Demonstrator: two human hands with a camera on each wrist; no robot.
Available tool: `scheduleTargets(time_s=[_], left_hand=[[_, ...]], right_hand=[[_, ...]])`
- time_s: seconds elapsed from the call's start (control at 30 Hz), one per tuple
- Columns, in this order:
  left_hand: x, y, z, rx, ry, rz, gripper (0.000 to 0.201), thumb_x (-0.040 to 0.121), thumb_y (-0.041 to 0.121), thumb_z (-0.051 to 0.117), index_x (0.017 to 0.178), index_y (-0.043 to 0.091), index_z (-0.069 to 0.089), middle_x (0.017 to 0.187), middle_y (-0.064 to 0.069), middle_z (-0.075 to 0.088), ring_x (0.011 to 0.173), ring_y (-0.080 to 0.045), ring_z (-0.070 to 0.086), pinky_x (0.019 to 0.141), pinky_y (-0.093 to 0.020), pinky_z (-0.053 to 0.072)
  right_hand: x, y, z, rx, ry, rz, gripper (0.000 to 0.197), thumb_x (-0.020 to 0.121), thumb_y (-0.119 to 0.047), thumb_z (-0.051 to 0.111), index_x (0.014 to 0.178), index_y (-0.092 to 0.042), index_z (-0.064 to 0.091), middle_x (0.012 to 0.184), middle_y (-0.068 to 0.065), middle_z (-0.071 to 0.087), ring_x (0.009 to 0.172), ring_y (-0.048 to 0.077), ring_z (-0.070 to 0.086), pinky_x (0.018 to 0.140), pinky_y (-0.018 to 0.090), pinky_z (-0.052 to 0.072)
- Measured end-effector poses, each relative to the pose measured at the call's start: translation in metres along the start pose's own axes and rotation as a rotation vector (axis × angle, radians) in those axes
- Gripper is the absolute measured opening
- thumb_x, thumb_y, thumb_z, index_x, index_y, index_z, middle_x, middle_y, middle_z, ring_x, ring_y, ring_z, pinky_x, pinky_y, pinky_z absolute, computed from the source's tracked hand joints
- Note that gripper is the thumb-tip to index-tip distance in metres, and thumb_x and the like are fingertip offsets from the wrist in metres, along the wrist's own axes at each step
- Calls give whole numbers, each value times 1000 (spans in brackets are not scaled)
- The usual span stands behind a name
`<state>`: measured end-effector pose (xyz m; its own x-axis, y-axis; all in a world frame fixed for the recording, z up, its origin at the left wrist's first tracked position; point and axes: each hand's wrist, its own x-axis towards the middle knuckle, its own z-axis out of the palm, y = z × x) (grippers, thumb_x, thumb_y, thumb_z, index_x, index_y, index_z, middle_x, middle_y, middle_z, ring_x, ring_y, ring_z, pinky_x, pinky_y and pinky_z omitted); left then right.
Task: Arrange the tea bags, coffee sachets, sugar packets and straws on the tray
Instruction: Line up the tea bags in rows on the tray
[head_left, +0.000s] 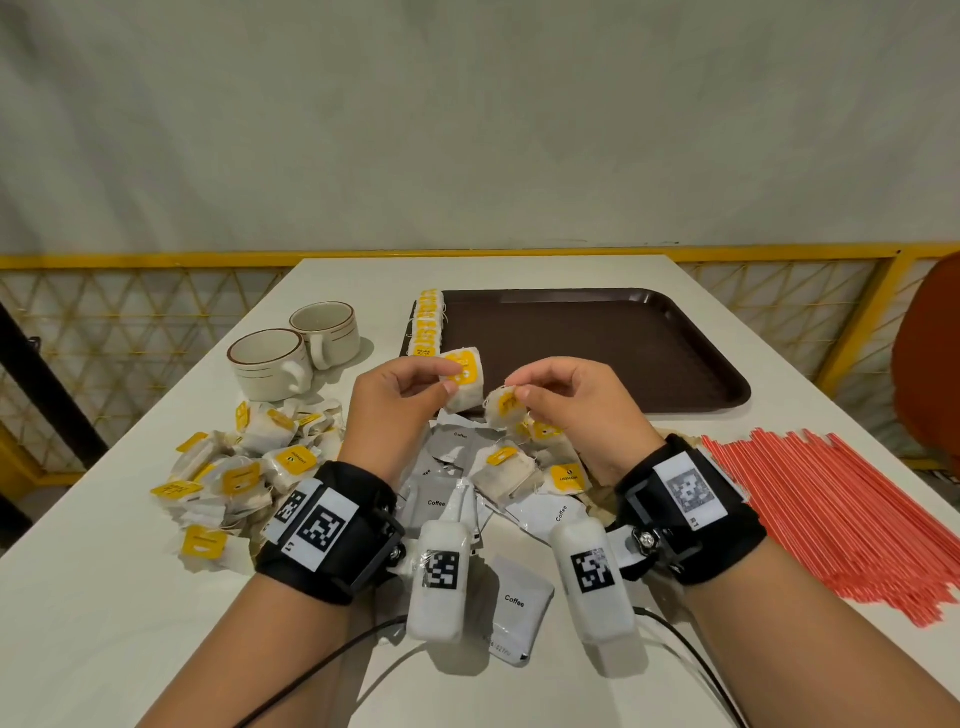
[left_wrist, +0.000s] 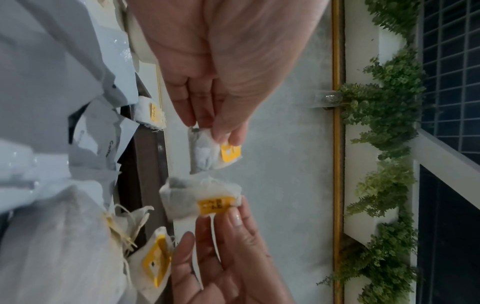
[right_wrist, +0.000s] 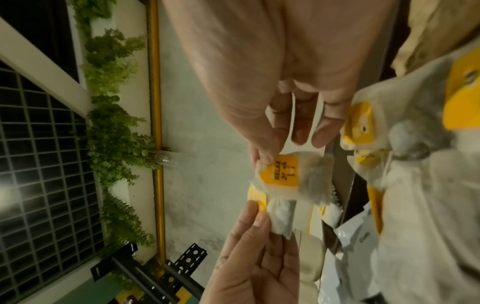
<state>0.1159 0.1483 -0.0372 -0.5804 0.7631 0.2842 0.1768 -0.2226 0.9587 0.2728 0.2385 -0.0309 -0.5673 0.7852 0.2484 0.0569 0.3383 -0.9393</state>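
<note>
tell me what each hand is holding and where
Left hand pinches a tea bag by its yellow tag edge; right hand pinches another tea bag at its top corner.

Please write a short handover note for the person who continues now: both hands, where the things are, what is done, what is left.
Left hand pinches one tea bag; right hand pinches another, both just before the tray.
Done: a row of tea bags along the tray's left edge.
Left: loose tea bags, coffee sachets, straws on the table. Sugar packets not clearly seen.
</note>
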Motion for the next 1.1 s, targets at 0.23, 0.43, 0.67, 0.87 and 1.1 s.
scheduleTargets(time_s=[0.23,0.43,0.67,0.87,1.1], left_hand=[[-1,-1,1,-14,-28,17,24,81,-9,64,88,14,67,94,-15,69,85,-16,64,78,-22,53],[0,-2,1,-33,-35,-4,35,83,-7,63,109,17,62,70,5,69,76,-12,66,78,-23,54],[0,-2,2,-12,-17,-21,13,84,0,65,93,10,68,94,-17,70,86,-24,65,82,-38,53],[-2,1,4,-37,-123,-48,10,84,0,64,94,1,68,91,-15,71,75,-13,65,69,-22,53],[-5,4,5,-17,-225,-52,9,83,1,66,91,4,69,89,-12,71,76,-13,66,69,-20,53]], right_hand=[[1,-3,-3,-28,18,-73,16,94,-5,54,91,-18,63,95,6,71,88,14,66,85,34,51],[2,-1,-10,38,-17,-22,26,85,0,67,105,-16,63,83,3,67,79,13,63,78,28,53],[-2,-10,-11,102,-108,-11,19,80,1,71,93,-13,69,83,5,71,75,11,65,67,23,54],[-4,-14,-7,177,-223,-4,30,73,12,72,97,-6,67,83,5,67,70,9,66,67,22,56],[-3,-10,-5,158,-105,2,46,69,10,77,106,-14,64,91,9,62,66,11,63,71,25,57]])
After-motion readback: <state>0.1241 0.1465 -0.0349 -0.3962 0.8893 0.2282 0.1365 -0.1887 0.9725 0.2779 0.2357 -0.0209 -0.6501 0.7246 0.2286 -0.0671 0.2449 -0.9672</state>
